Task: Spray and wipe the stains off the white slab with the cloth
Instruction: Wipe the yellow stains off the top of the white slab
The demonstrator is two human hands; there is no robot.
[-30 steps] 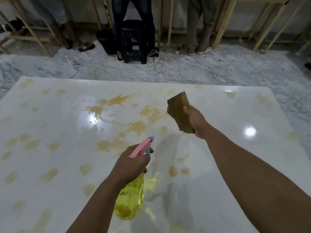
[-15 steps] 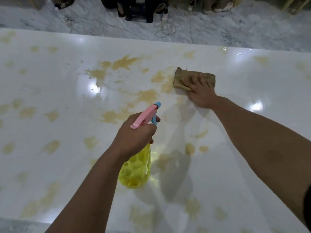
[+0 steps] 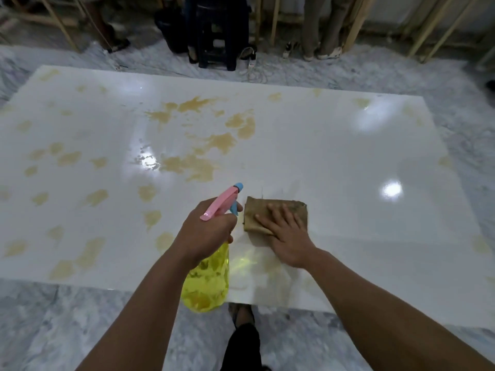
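The glossy white slab lies flat on the floor, with several yellow-brown stains across its left and middle parts. My left hand grips the neck of a yellow spray bottle with a pink trigger and blue nozzle, held above the slab's near edge. My right hand presses flat, fingers straight, on a folded brown cloth lying on the slab just right of the bottle.
Grey marble floor surrounds the slab. Beyond the far edge stand a dark stool, people's legs, wooden frames and loose cables. My own foot shows below the near edge.
My right hand has dragged the cloth from the stained middle of the slab back toward the near edge, leaving that strip cleaner. The bottle in my left hand stayed raised.
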